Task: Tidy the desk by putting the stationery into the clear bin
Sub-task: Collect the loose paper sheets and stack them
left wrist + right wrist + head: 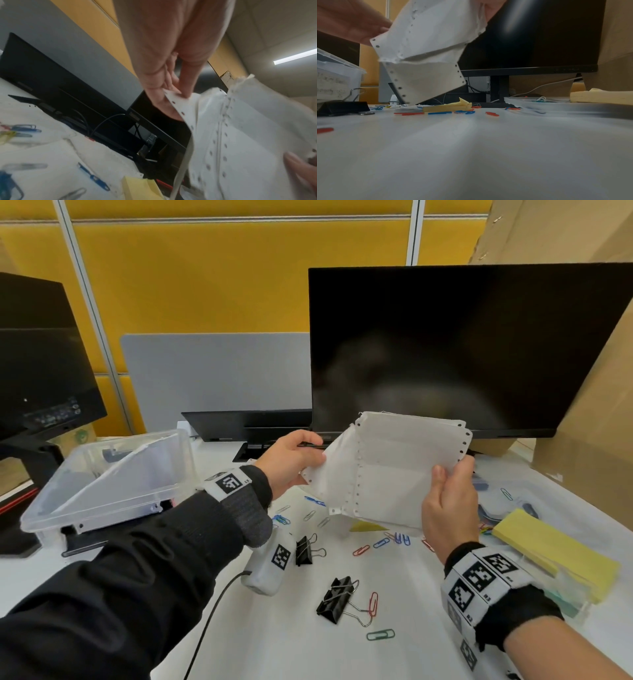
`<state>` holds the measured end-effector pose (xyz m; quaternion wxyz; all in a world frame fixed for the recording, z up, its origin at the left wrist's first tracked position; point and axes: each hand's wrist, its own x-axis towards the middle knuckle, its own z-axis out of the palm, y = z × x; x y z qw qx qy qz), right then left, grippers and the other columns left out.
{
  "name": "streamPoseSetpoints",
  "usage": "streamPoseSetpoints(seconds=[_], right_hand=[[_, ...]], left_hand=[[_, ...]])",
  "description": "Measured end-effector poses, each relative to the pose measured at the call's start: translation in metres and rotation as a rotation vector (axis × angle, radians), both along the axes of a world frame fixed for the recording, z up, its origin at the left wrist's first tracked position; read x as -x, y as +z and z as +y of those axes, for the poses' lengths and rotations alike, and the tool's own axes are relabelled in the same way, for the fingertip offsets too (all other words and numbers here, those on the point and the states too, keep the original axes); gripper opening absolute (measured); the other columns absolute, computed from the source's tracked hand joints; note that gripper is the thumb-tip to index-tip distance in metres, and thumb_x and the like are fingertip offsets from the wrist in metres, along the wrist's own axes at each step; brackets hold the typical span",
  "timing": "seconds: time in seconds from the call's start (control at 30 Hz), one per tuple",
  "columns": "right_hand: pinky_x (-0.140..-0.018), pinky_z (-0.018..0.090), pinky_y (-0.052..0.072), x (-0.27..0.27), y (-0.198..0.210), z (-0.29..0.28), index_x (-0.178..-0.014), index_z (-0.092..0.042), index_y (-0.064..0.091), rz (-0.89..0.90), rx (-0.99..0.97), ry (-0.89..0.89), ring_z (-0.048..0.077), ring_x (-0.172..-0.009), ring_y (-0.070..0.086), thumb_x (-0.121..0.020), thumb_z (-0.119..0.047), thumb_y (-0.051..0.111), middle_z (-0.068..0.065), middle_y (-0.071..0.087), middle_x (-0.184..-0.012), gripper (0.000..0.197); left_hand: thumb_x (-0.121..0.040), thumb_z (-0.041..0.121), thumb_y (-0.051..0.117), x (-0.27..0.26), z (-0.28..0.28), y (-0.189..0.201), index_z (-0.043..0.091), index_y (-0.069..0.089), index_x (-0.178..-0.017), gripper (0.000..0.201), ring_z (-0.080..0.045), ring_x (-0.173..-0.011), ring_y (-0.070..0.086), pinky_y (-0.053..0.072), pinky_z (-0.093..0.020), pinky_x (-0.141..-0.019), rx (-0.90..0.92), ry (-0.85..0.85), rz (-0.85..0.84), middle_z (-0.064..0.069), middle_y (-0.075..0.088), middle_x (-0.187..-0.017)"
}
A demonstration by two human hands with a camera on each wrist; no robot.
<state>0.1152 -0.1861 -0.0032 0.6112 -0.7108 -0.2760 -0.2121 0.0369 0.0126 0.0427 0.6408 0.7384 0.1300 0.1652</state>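
Now, grip: my left hand [289,460] and right hand [448,501] pinch the perforated paper [390,470] at its edges.
Risk: its hanging fold could tear or snag short of the clear bin [102,481], frame left.

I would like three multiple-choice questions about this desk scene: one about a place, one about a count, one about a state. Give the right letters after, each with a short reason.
1. Where is the clear bin?
A. left of the monitor
B. on the cardboard
C. under the paper

2. How many black binder clips lie on the desk?
A. one
B. two
C. four

3. What is the state of the white paper?
A. flat on the desk
B. inside the bin
C. held up by both hands

Answers:
1 A: it sits at the desk's left, left of the monitor.
2 B: one clip and another.
3 C: the left hand and right hand pinch its edges above the desk.
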Motion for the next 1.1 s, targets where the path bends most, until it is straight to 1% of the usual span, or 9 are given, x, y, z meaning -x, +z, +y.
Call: streamPoseSetpoints(seconds=[0.2, 0.37, 0.47, 0.57, 0.7, 0.77, 0.87, 1.0, 1.1], right_hand=[[-0.059, 0.006, 0.037, -0.003, -0.002, 0.0, -0.098, -0.012, 0.031, 0.001, -0.034, 0.01, -0.003, -0.073, 0.048, -0.098, -0.008, 0.032, -0.006, 0.049, -0.086, 0.003], [-0.06, 0.009, 0.035, -0.005, -0.003, 0.001, -0.098, -0.011, 0.031, 0.007, -0.024, -0.016, -0.004, -0.073, 0.047, -0.098, -0.007, 0.032, 0.006, 0.051, -0.095, 0.004], [-0.056, 0.01, 0.035, -0.007, -0.005, 0.002, -0.095, -0.01, 0.032, 0.002, 0.028, -0.022, 0.009, -0.068, 0.049, -0.097, -0.008, 0.035, 0.006, 0.051, -0.092, 0.004], [-0.061, 0.024, 0.03, -0.01, -0.008, 0.003, -0.089, -0.01, 0.034, -0.022, 0.143, -0.025, 0.02, -0.075, 0.043, -0.096, -0.01, 0.039, 0.007, 0.046, -0.087, 0.008], [-0.068, 0.003, 0.035, -0.01, -0.009, 0.003, -0.098, -0.009, 0.044, -0.083, 0.221, 0.041, 0.003, -0.077, 0.042, -0.095, -0.007, 0.04, 0.005, 0.042, -0.098, 0.005], [-0.077, 0.001, 0.034, -0.009, -0.009, 0.003, -0.111, -0.005, 0.048, -0.1, 0.243, 0.068, -0.002, -0.083, 0.042, -0.095, -0.008, 0.041, 0.002, 0.041, -0.107, 0.017], [-0.099, 0.018, 0.035, -0.01, -0.01, 0.003, -0.114, -0.004, 0.05, -0.14, 0.268, 0.068, 0.001, -0.109, 0.038, -0.094, -0.01, 0.045, 0.003, 0.041, -0.126, 0.021], [-0.095, -0.009, 0.012, -0.009, -0.009, 0.002, -0.096, -0.006, 0.054, -0.244, 0.265, -0.014, -0.01, -0.119, 0.023, -0.093, -0.012, 0.049, 0.005, 0.033, -0.143, 0.008], [-0.095, -0.007, 0.011, -0.009, -0.008, 0.001, -0.094, -0.008, 0.055, -0.237, 0.266, -0.017, -0.008, -0.122, 0.022, -0.092, -0.013, 0.049, 0.004, 0.032, -0.145, 0.008]], left_hand=[[-0.09, 0.003, 0.048, -0.003, -0.014, -0.023, 0.01, 0.07, -0.096, 0.025, -0.03, -0.102, 0.062, 0.05, -0.043, -0.093, 0.061, 0.118, -0.029, -0.01, 0.069, -0.105], [-0.094, 0.035, 0.046, -0.003, -0.027, -0.022, 0.005, 0.062, -0.116, 0.041, -0.022, -0.097, 0.061, 0.049, -0.034, -0.084, 0.409, -0.008, -0.131, -0.01, 0.065, -0.107], [-0.09, 0.024, 0.058, -0.003, -0.025, -0.017, 0.008, 0.069, -0.096, 0.021, -0.023, -0.091, 0.064, 0.051, -0.038, -0.088, 0.13, 0.069, -0.126, -0.007, 0.069, -0.096], [-0.087, 0.017, 0.062, -0.005, -0.013, -0.003, 0.006, 0.067, -0.082, 0.013, -0.018, -0.072, 0.059, 0.05, -0.028, -0.07, -0.072, 0.224, -0.167, -0.007, 0.065, -0.079], [-0.081, 0.011, 0.069, -0.004, -0.002, 0.027, 0.013, 0.066, -0.081, 0.003, -0.012, -0.059, 0.063, 0.052, -0.018, -0.052, -0.179, 0.16, -0.118, -0.002, 0.067, -0.074], [-0.078, 0.008, 0.071, -0.004, -0.003, 0.04, 0.014, 0.066, -0.085, 0.011, -0.015, -0.065, 0.067, 0.057, -0.024, -0.059, -0.254, 0.089, -0.087, -0.004, 0.07, -0.08], [-0.079, 0.005, 0.07, -0.007, -0.009, 0.052, 0.016, 0.063, -0.097, 0.023, -0.022, -0.08, 0.07, 0.059, -0.033, -0.075, -0.403, -0.011, -0.046, -0.01, 0.073, -0.094], [-0.084, 0.004, 0.061, -0.011, -0.012, 0.06, 0.023, 0.065, -0.105, 0.028, -0.022, -0.097, 0.067, 0.055, -0.04, -0.088, -0.767, -0.059, 0.071, -0.005, 0.07, -0.106], [-0.088, 0.002, 0.054, -0.014, -0.013, 0.066, 0.02, 0.063, -0.114, 0.033, -0.021, -0.105, 0.061, 0.052, -0.037, -0.093, -0.879, -0.061, 0.13, -0.004, 0.066, -0.115]])
